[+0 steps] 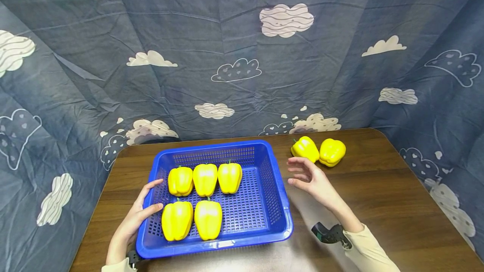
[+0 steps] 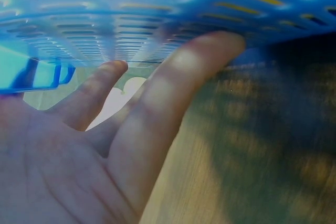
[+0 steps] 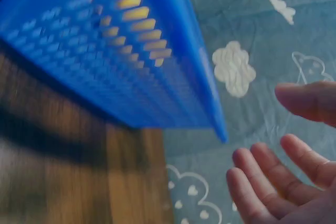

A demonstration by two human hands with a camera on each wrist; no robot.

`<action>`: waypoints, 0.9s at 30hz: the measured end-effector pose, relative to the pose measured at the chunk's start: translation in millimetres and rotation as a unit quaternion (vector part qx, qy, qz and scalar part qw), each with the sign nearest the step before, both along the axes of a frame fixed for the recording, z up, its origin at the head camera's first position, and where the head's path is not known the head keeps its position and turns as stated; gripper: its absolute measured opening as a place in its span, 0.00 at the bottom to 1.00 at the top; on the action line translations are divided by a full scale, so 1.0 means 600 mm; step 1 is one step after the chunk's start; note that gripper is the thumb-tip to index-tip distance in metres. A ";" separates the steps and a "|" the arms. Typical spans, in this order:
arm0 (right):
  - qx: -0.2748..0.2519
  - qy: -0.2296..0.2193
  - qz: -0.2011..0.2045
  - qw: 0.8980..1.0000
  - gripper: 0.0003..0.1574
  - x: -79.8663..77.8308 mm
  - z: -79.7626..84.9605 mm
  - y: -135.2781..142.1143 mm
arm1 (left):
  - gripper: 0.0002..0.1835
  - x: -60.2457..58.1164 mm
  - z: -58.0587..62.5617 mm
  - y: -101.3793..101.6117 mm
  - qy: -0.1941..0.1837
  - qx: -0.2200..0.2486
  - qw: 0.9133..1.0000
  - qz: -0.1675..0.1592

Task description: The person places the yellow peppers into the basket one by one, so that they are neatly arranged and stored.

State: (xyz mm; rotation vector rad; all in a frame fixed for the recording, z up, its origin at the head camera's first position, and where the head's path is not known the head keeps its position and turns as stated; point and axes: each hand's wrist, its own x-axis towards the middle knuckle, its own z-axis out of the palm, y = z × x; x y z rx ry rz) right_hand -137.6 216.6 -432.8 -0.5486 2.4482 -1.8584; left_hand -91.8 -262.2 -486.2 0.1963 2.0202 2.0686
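A blue plastic basket point(image 1: 245, 240) with slotted walls stands on the table, holding several yellow bell peppers point(image 1: 205, 179) in two rows. My left hand point(image 1: 130, 217) touches the basket's left side, thumb and fingers spread and fairly straight at the rim. In the left wrist view its thumb point(image 2: 173, 82) lies against the slotted blue wall. Just beyond the basket's right rim, my right hand point(image 1: 311, 181) hovers with nothing in it, fingers loosely bent and thumb apart. Two more yellow peppers, one on the left point(image 1: 305, 149) and one on the right point(image 1: 332, 153), lie together past its fingertips.
The brown wooden table point(image 1: 378, 188) reaches back to a dark grey-blue curtain point(image 1: 196, 53) with cloud prints. In the basket, slotted floor point(image 1: 245, 209) shows to the right of the peppers. A dark wrist device point(image 1: 328, 233) sits under the right forearm.
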 end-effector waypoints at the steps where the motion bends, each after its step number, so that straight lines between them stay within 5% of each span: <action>1: -0.004 0.006 -0.001 1.000 0.32 -0.002 -0.003 0.005 | 0.32 0.000 0.000 0.000 0.001 0.000 1.000 0.000; 17: -0.042 0.069 -0.053 0.995 0.33 -0.027 -0.042 0.073 | 0.32 -0.001 0.002 0.000 -0.004 -0.014 1.000 0.007; 27: -0.009 0.072 -0.110 0.991 0.36 -0.036 -0.060 0.110 | 0.32 0.000 0.003 0.001 -0.009 -0.007 1.000 0.007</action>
